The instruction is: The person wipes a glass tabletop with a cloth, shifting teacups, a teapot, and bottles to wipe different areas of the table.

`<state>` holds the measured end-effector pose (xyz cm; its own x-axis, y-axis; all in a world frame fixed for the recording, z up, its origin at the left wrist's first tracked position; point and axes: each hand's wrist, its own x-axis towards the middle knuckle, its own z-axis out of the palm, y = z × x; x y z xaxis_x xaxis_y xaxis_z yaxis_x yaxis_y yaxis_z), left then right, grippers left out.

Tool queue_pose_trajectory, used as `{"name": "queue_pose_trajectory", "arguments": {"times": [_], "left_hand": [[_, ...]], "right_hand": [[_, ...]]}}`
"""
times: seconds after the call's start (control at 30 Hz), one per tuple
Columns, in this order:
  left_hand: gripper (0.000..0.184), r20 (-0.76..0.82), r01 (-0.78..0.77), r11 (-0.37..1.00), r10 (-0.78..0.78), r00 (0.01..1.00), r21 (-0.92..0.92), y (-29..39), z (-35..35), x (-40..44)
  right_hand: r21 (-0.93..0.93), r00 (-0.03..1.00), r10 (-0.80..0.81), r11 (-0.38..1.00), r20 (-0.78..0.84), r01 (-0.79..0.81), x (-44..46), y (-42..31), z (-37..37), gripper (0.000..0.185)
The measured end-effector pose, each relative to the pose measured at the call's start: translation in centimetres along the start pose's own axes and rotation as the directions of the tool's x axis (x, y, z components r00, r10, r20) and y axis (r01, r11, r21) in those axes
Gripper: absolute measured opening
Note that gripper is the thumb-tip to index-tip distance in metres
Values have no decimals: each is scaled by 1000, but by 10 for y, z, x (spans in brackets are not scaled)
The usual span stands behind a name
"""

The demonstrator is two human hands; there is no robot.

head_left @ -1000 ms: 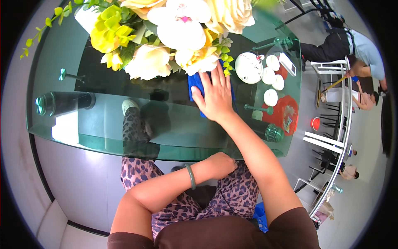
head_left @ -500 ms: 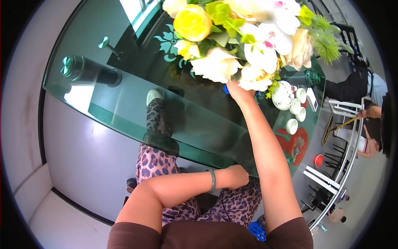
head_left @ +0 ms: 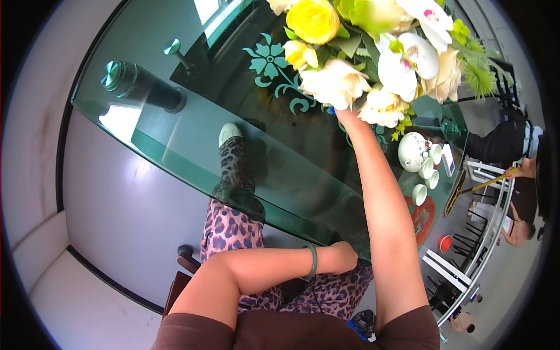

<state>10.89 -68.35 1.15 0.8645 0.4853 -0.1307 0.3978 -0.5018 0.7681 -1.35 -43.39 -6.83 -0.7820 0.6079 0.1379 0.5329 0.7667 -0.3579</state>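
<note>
My right hand [head_left: 346,116] reaches across the glass table and is partly covered by a bouquet of cream, white and yellow flowers [head_left: 335,84]. A bit of something blue [head_left: 332,110] shows at its fingers; most of that thing is hidden, so its kind is unclear. My left hand [head_left: 340,258], with a green bangle [head_left: 313,262] on the wrist, is curled closed over my lap at the table's near edge. Its fingertips are turned out of sight.
The dark glass table [head_left: 274,169] bears a round white teapot [head_left: 412,151] and several small cups [head_left: 419,194] on the right. A dark cylinder [head_left: 143,87] shows at the left. Beyond, a person holds a yellow-handled broom [head_left: 487,184] near a white railing and a red bucket [head_left: 445,243].
My right hand has moved farther across the table, and the blue thing has gone with it. The whole view has shifted a little. My left hand stays curled at the table edge.
</note>
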Motion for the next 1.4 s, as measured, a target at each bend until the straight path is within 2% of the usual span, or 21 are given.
{"name": "queue_pose_trajectory", "arguments": {"times": [0.07,0.1,0.13,0.23,0.27,0.33,0.4,0.47,0.5,0.53,0.57,0.6,0.7,0.77,0.8,0.87,0.97,1.07,1.1,1.2,1.4], "left_hand": [[18,-43,8,1000,-8,999,14,0,4,1],[18,-64,12,1000,-11,998,22,0,6,2],[19,-60,19,1000,-17,998,23,1,8,2],[19,-45,26,999,-25,999,23,2,8,4],[19,-38,22,1000,-22,999,20,2,6,3],[19,-41,12,1000,-12,999,13,0,6,2],[19,-71,-6,1000,7,997,6,-2,6,2],[23,-2,-20,1000,20,1000,-7,-1,3,2],[25,33,-23,1000,23,999,-12,-2,1,1],[25,18,-21,1000,21,1000,5,-2,5,3],[25,1,-19,1000,19,1000,22,-2,14,7],[26,-15,-17,999,17,1000,37,-2,18,10],[30,144,4,1000,-7,990,24,3,-8,-2],[33,-116,10,998,-4,993,55,-3,46,27],[35,-244,18,998,-1,970,68,-5,65,37],[38,-149,32,994,-15,989,106,-2,53,27],[41,15,13,991,-15,1000,135,2,22,14],[35,200,28,998,-40,979,61,5,-1,11],[29,124,0,999,-6,992,50,2,5,13],[32,114,17,999,-22,993,46,4,3,11],[34,95,53,998,-55,994,26,1,24,34]], "right_hand": [[-52,996,15,998,-92,-20,16,-8,0,50],[-129,991,73,988,-112,-87,23,-13,-1,52],[-98,987,156,982,-45,-159,30,-33,-18,54],[-221,981,154,959,-120,-178,53,-27,-10,60],[-201,989,68,975,-134,-95,61,-22,-9,62],[-161,997,22,986,-72,-34,72,-16,-15,63],[-209,997,64,975,-31,-69,72,-14,-18,63],[-228,992,116,966,-44,-123,65,-25,-23,63],[-221,993,120,969,18,-114,54,-31,-31,66],[-426,992,106,896,-74,-127,35,-41,-33,67],[-294,989,-8,955,-149,-37,14,-52,-41,74],[-277,994,-44,961,-101,14,-9,-59,-47,76],[-100,968,-191,973,162,209,-89,-105,-72,83],[15,908,-285,955,308,295,-140,-126,-78,78],[58,895,-313,949,318,311,-160,-133,-76,72],[65,880,-339,939,333,338,-175,-136,-74,65],[38,880,-366,927,303,373,-154,-127,-72,59],[-64,963,-221,970,152,232,-108,-115,-65,59],[-73,979,-188,978,77,193,-90,-108,-60,59],[-123,988,-125,986,-95,113,-40,-98,-45,57],[-194,991,-55,981,-125,30,-12,-119,-25,61]]}}
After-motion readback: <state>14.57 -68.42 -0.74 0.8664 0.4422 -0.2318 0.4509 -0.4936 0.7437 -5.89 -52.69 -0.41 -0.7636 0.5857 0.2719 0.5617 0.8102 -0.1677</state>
